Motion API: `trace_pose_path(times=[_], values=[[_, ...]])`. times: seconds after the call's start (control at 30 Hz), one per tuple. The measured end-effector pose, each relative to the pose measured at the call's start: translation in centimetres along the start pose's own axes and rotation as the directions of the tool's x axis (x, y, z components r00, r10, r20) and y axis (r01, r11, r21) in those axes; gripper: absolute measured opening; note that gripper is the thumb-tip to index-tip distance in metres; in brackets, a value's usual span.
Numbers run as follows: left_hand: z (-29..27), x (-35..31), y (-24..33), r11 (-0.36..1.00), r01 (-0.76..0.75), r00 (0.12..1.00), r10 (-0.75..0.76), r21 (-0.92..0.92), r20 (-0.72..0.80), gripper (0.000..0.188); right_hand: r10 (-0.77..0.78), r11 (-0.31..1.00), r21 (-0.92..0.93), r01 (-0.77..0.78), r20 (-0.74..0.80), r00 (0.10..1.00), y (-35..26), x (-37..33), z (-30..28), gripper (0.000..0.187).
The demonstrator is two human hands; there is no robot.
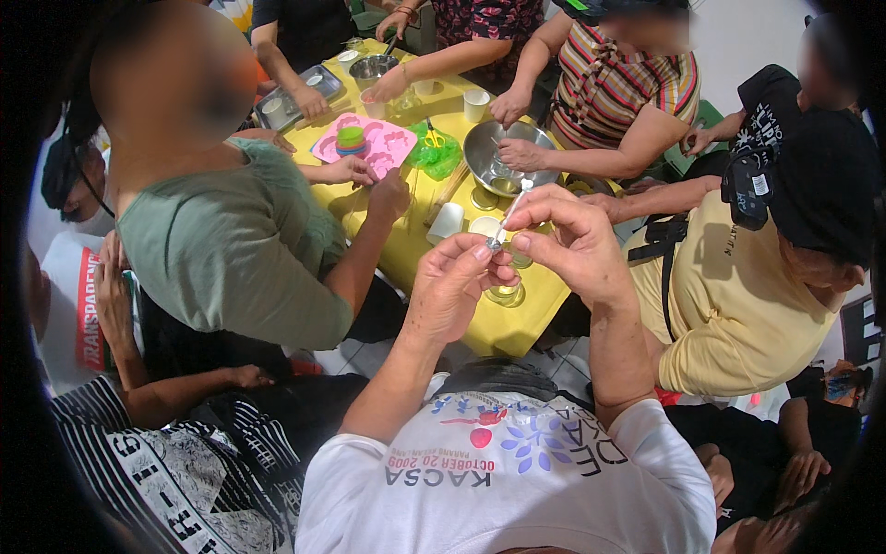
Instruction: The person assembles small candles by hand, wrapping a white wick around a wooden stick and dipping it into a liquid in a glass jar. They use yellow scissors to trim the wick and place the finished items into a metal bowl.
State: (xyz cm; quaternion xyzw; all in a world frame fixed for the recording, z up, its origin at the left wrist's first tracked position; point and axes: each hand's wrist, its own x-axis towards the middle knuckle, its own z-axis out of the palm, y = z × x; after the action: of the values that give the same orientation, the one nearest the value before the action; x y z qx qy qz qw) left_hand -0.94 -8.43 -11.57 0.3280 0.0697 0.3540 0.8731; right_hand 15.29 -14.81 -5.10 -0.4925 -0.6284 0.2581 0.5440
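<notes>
Above the near end of the yellow table, my two hands meet in front of me. My left hand (449,282) pinches a small round metal tab (494,245) between thumb and fingertips. The thumb and fingers of my right hand (577,240) are closed on a thin white wick (509,217), which slants from the tab up past my right fingers. Its lower end meets the tab; whether it passes through I cannot tell. Below my hands stand clear glass cups (505,296), partly hidden by my fingers. A small white square container (447,223) is just beyond my left hand.
People crowd around the yellow table (388,245). A person at the far right works in a metal bowl (478,148). Farther left lie a pink silicone mould (392,141), a green plastic bag (443,164) with scissors, and a metal tray (325,85). A white cup (476,103) stands behind.
</notes>
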Motion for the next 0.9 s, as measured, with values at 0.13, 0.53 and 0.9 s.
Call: trace_pose_path(times=[0.13, 0.53, 0.9], values=[[-0.2, -0.1, 0.0, 1.0, 0.006, 1.0, -0.006, 0.003, -0.017, 0.014, -0.014, 1.0, -0.012, 0.013, -0.073, 0.997, -0.4, 0.2, -0.4, 0.017], [-0.9, -0.3, 0.5, 0.998, 0.047, 0.996, -0.043, 0.047, -0.083, 0.013, -0.019, 0.998, -0.058, 0.011, -0.128, 0.992, -2.6, 1.6, -0.7, 0.027], [-1.7, -0.6, 1.5, 0.997, 0.047, 0.997, -0.042, 0.066, -0.067, 0.014, -0.062, 0.99, -0.134, 0.052, -0.068, 0.996, -2.8, 2.7, 0.3, 0.017]])
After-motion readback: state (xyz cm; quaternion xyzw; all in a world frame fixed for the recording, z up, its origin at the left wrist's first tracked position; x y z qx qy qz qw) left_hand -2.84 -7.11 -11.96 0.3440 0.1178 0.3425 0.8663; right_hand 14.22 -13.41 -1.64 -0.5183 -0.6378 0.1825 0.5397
